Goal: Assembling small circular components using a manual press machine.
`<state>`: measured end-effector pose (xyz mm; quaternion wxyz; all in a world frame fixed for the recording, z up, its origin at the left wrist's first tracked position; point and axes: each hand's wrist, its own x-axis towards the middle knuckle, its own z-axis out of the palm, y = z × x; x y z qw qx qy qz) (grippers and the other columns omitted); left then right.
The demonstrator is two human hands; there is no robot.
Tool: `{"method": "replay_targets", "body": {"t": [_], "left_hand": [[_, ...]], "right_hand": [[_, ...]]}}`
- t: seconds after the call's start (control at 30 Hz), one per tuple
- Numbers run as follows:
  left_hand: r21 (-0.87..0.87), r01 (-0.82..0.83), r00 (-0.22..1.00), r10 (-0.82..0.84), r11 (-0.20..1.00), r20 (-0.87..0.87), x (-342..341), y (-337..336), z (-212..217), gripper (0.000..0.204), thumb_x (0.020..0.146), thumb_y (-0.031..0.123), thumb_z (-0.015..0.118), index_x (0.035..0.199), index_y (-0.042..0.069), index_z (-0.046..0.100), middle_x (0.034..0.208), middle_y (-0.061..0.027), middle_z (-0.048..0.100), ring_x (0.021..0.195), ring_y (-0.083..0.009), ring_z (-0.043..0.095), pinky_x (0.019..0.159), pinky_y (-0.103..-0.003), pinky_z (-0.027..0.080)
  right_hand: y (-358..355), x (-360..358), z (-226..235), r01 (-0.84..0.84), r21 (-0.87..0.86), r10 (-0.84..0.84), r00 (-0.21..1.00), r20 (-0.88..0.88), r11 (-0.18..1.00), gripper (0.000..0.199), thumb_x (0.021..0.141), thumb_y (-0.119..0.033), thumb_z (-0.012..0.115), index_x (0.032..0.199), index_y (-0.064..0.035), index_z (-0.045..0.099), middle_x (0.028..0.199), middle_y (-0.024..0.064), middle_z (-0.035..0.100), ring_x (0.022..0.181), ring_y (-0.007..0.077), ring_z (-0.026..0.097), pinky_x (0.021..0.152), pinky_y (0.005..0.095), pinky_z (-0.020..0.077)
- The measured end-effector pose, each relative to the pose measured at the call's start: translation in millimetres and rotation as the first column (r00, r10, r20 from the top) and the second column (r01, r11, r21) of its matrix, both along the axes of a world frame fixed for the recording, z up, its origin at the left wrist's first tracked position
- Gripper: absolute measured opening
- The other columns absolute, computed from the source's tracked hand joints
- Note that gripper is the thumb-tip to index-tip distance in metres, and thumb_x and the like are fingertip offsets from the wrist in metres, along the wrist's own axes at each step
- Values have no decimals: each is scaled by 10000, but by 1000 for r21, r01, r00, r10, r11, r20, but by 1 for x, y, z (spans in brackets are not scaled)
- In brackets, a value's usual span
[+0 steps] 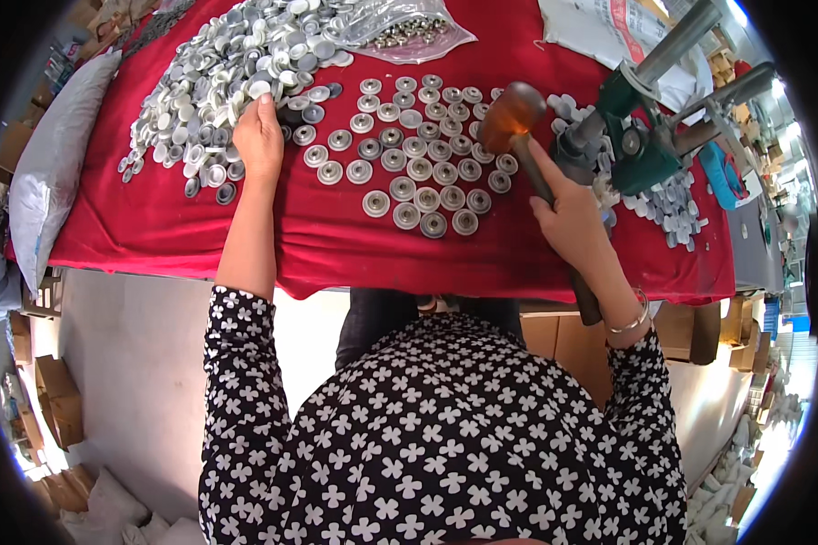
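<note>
My left hand [259, 145] is at the near right edge of a big heap of grey and white round caps [204, 95]. Its thumb and fingers pinch a pale round cap [259, 89]. The fingers behind the thumb are mostly hidden. My right hand [574, 216] grips the dark handle of a mallet [515, 118], whose amber-brown head is raised over the right side of the laid-out discs. Those grey discs [419, 170], with small metal centres, lie apart in loose rows on the red cloth [336, 259] between my hands.
A clear plastic bag [409, 41] of small metal pieces lies at the back. A green hand press [645, 163] with metal bars stands at right, beside more pale pieces [673, 211]. White sacks [64, 163] flank the table; cardboard boxes [57, 400] sit on the floor.
</note>
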<state>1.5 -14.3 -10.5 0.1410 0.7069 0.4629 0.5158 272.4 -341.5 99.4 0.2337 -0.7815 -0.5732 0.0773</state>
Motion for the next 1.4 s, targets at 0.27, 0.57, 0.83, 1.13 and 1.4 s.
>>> {"method": "replay_targets", "body": {"t": [0.27,0.57,0.83,1.13,1.4], "left_hand": [[-2,9,999,-9,1000,46,2,-1,-1,462,989,388,387,898,14,642,800,-222,627,770,-411,594,705,-450,452],[33,31,996,-33,999,83,8,-6,8,452,986,372,400,858,-8,608,756,-245,594,736,-450,562,665,-473,437],[-30,35,997,-33,999,72,0,-6,1,454,985,381,410,882,-2,631,793,-242,615,760,-451,575,673,-475,445],[-45,35,999,-34,998,37,0,-2,5,444,988,374,406,879,3,625,799,-242,613,774,-450,577,680,-493,437],[-88,39,998,-35,995,46,2,-9,12,423,981,360,426,882,-1,622,806,-252,608,780,-455,570,683,-490,438]], "right_hand": [[31,7,-8,16,-33,-10,983,185,999,714,774,-99,593,1442,-206,361,800,242,621,762,418,614,704,477,471],[50,-1,-9,-48,-37,52,994,94,998,722,765,-70,570,1441,-205,356,829,250,622,807,426,615,746,496,487],[67,6,-12,-32,26,29,992,122,999,706,765,-83,566,1434,-205,374,856,268,634,838,431,627,758,501,484],[115,30,-26,-8,41,1,985,171,999,693,762,-86,525,1429,-197,375,965,257,642,902,437,621,833,504,478],[97,39,5,68,112,-79,992,96,991,705,752,-87,549,1428,-173,369,970,250,646,912,415,628,815,486,490]]}}
